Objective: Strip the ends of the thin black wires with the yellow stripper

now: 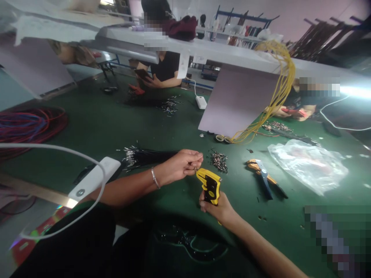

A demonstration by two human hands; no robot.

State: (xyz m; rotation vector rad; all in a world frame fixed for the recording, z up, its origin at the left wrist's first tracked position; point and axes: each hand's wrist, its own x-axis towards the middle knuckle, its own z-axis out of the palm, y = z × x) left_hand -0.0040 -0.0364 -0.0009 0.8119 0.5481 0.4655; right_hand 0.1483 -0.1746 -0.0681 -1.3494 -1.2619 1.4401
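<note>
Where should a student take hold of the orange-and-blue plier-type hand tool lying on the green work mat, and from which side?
Grip the orange-and-blue hand tool by its long dark blue handles, fingers closing around both, coming from the near side. The handles run toward the person, while the orange head points away. It seems to lie flat on the green work mat, so this looks easiest.

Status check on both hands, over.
Right hand gripping yellow wire tool. Left hand pinched at its tip. Metal terminal pile beside them.

pinched bit (196,168) in left hand (181,165), too small to tell
</note>
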